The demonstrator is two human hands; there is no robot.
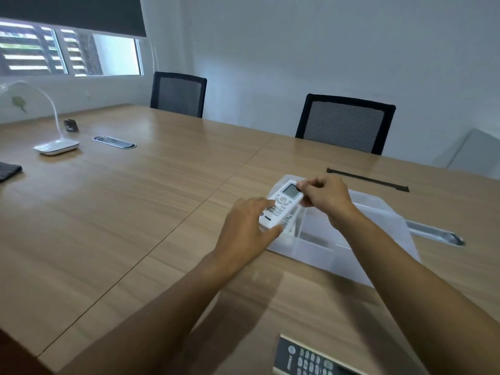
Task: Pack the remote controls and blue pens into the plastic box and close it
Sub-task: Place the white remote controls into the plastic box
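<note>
Both hands hold the white remote (283,204) over the near-left corner of the clear plastic box (378,212), which sits open on the wooden table (108,212). The left hand (249,228) clamps the remote's near, lower end, thumb under one side and fingers on the button face. The right hand (323,196) pinches the far end by the display, fingers curled closed on it. The remote's long axis runs near-left to far-right and is tilted, the display end higher and farther. It partly overlaps the box's left wall; whether it touches the rim I can't tell. The box interior lies right of and below the remote, so the likely next move is a short drop down and right, probably with the long axis turned to lie along the box's length. The right hand is nearer the box cavity; the left sits outside the wall.

A second, dark remote (305,358) lies on the table at the near edge, well apart from the box and not packed. No blue pens or lid are clearly visible; contents inside the box are too hazy to name.
</note>
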